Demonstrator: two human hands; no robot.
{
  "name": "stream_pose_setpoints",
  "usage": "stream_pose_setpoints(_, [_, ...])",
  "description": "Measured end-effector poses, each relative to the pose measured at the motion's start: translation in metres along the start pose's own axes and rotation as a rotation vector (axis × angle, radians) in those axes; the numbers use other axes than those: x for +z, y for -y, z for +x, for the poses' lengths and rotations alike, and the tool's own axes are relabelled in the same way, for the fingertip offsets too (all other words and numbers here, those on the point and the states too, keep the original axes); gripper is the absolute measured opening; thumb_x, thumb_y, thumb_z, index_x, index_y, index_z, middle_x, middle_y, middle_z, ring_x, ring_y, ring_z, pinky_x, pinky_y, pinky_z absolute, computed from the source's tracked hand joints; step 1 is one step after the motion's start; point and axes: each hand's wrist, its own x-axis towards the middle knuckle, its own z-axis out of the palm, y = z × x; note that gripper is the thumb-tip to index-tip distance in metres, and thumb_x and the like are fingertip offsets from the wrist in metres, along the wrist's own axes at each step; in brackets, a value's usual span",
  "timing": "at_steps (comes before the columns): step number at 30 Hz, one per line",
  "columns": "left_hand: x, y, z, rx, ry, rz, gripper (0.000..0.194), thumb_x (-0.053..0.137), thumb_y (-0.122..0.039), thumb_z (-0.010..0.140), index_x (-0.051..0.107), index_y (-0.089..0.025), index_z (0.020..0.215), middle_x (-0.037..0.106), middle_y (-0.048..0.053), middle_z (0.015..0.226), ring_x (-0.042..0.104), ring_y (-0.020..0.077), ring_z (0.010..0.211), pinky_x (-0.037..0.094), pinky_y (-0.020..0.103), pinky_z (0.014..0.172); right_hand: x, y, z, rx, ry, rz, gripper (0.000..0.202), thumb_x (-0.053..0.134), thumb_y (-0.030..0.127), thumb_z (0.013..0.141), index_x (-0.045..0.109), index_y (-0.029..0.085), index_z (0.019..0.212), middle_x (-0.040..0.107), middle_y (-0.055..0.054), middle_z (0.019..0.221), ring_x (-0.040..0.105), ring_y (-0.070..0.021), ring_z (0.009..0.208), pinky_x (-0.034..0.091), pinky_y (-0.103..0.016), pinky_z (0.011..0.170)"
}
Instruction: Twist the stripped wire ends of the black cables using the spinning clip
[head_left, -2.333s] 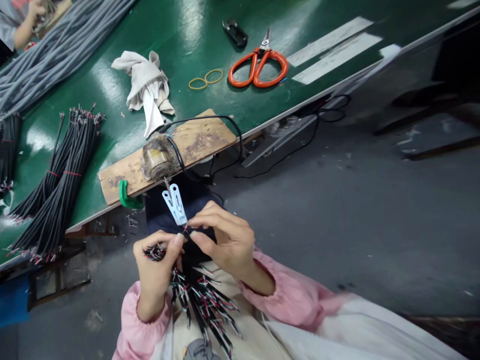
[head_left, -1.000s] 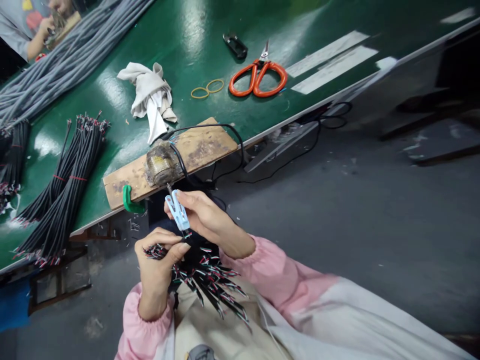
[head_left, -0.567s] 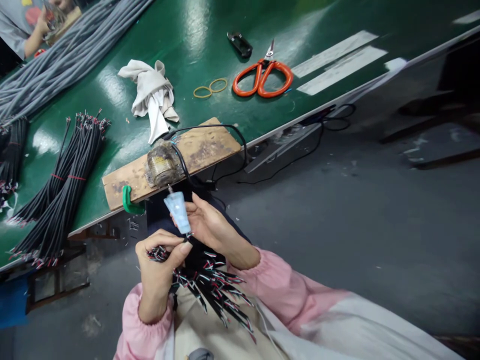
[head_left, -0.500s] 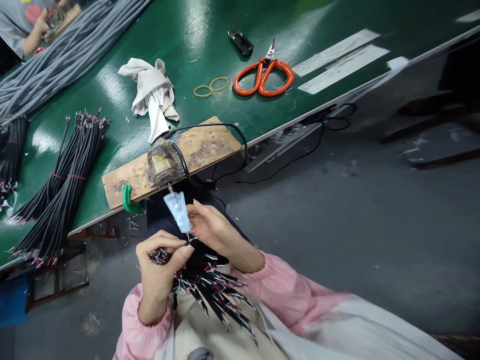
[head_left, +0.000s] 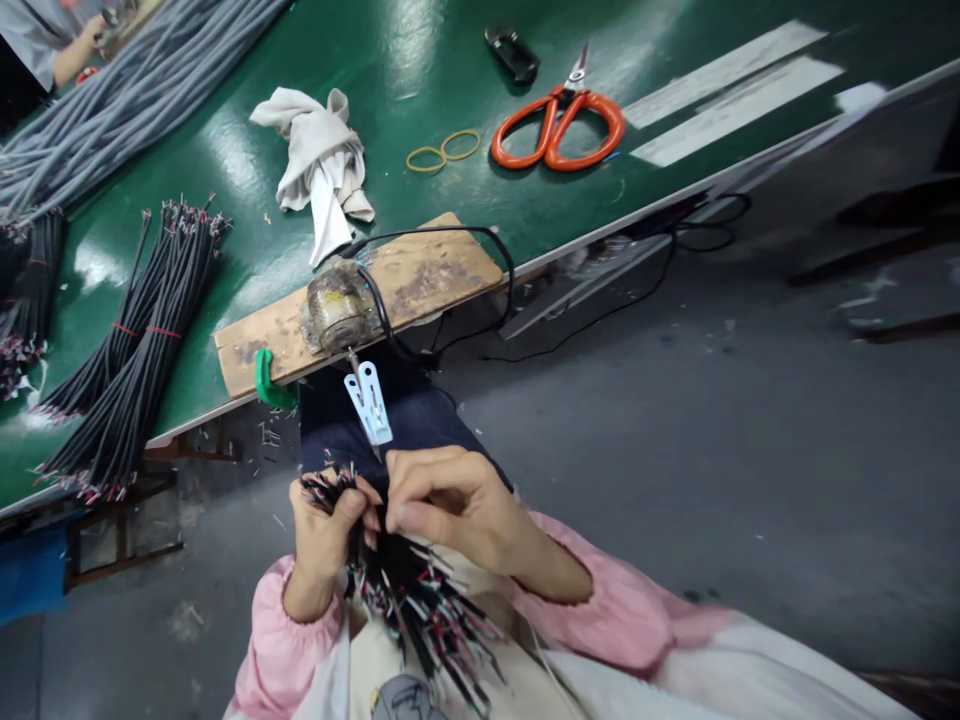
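My left hand (head_left: 330,520) is closed round a bunch of short black cables (head_left: 420,595) with red and white wire ends, which fan out over my lap. Beside it on the right, my right hand (head_left: 450,500) has its thumb and fingers pressed together; what they pinch, if anything, is too small to make out. Just above both hands, a light blue clip (head_left: 369,403) hangs on the thin shaft of a small motor (head_left: 339,308). That motor is fixed to a wooden board (head_left: 435,270) at the table's edge, beside a green clamp (head_left: 271,382).
On the green table (head_left: 247,240) lie a white cloth (head_left: 319,160), rubber bands (head_left: 442,152), orange-handled scissors (head_left: 559,128), a black cutter (head_left: 512,55), paper strips (head_left: 739,110), bundled black cables (head_left: 154,350) and grey cables (head_left: 165,110). A person's arm (head_left: 75,55) shows at the top left.
My right hand has moved down from beside the blue clip and closed its fingers. The clip has turned and now shows its two holed arms. The camera view has shifted slightly.
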Motion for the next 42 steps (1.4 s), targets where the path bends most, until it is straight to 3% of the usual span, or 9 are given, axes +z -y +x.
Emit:
stream_pose_setpoints(4, [-0.003,-0.008,-0.009,-0.032,0.011,-0.005,0.049,0.081,-0.06,0.069,0.069,-0.016,0.054,0.055,-0.001,0.036,0.033,0.0036,0.022,0.022,0.016,0.024,0.002,-0.004,0.001,-0.058,-0.146,-0.19,0.015,0.065,0.021,0.093,0.075,0.016,0.084,0.074,-0.006,0.074,0.062,-0.0135,0.062,0.05,-0.025,0.055])
stream_pose_setpoints(12, [-0.005,-0.018,-0.009,-0.085,0.17,-0.009,0.051,0.077,-0.06,0.075,0.07,-0.015,0.053,0.052,-0.001,0.036,0.031,0.0026,0.022,0.018,0.015,0.024,-0.001,-0.011,0.008,-0.128,-0.011,-0.155,0.027,0.055,0.034,0.101,0.075,0.016,0.1,0.075,-0.009,0.088,0.065,-0.0144,0.073,0.053,-0.025,0.062])
stream_pose_setpoints(16, [-0.006,-0.02,-0.006,-0.205,0.273,-0.03,0.056,0.075,-0.066,0.074,0.069,-0.014,0.053,0.048,-0.003,0.034,0.029,0.0015,0.023,0.018,0.014,0.025,-0.003,-0.016,0.014,-0.227,0.033,-0.15,0.032,0.055,0.038,0.101,0.073,0.017,0.084,0.073,-0.006,0.075,0.063,-0.0144,0.068,0.053,-0.027,0.064])
stream_pose_setpoints(19, [0.0,-0.022,-0.005,-0.306,0.194,-0.037,0.053,0.087,-0.064,0.056,0.069,-0.014,0.055,0.053,-0.004,0.038,0.037,0.0032,0.024,0.026,0.015,0.026,-0.002,-0.008,0.015,-0.242,-0.027,-0.189,0.033,0.057,0.036,0.099,0.07,0.018,0.074,0.069,-0.003,0.063,0.061,-0.0145,0.06,0.052,-0.027,0.061])
stream_pose_setpoints(22, [0.009,-0.024,-0.004,-0.285,0.016,-0.056,0.051,0.099,-0.044,0.027,0.067,-0.014,0.052,0.059,-0.004,0.048,0.049,0.0062,0.033,0.038,0.018,0.033,-0.005,0.0,0.009,-0.148,-0.066,-0.205,0.026,0.063,0.031,0.096,0.073,0.022,0.074,0.07,-0.003,0.063,0.064,-0.0158,0.059,0.053,-0.025,0.057])
stream_pose_setpoints(26, [0.017,-0.021,0.0,-0.239,-0.024,-0.092,0.058,0.093,-0.06,0.033,0.063,-0.014,0.048,0.055,-0.002,0.044,0.05,0.0088,0.036,0.04,0.021,0.037,-0.01,-0.013,-0.003,0.096,-0.071,-0.098,0.015,0.074,0.032,0.087,0.079,0.025,0.076,0.073,-0.006,0.067,0.07,-0.0201,0.064,0.059,-0.027,0.063])
stream_pose_setpoints(31, [0.019,-0.013,-0.001,-0.196,0.067,-0.107,0.071,0.078,-0.083,0.042,0.057,-0.016,0.049,0.053,0.0,0.045,0.05,0.0099,0.038,0.042,0.023,0.04,0.003,-0.036,-0.013,0.329,-0.236,0.308,0.029,0.084,0.049,0.072,0.078,0.022,0.063,0.064,-0.006,0.059,0.06,-0.0168,0.051,0.05,-0.025,0.046])
stream_pose_setpoints(36, [0.011,-0.009,0.0,-0.1,0.066,-0.086,0.066,0.081,-0.077,0.05,0.065,-0.013,0.049,0.05,-0.002,0.045,0.041,0.0054,0.035,0.033,0.021,0.038,0.01,-0.034,-0.006,0.618,-0.151,0.63,0.034,0.092,0.048,0.061,0.075,0.018,0.061,0.056,-0.003,0.06,0.053,-0.0136,0.057,0.048,-0.025,0.056])
stream_pose_setpoints(42, [-0.001,0.007,0.0,0.021,-0.019,-0.047,0.043,0.089,-0.057,0.058,0.079,-0.015,0.061,0.057,0.0,0.053,0.041,0.0068,0.044,0.031,0.021,0.042,0.012,-0.028,0.001,0.641,-0.117,0.707,0.044,0.094,0.053,0.051,0.069,0.016,0.054,0.047,0.001,0.059,0.045,-0.0123,0.059,0.041,-0.025,0.06])
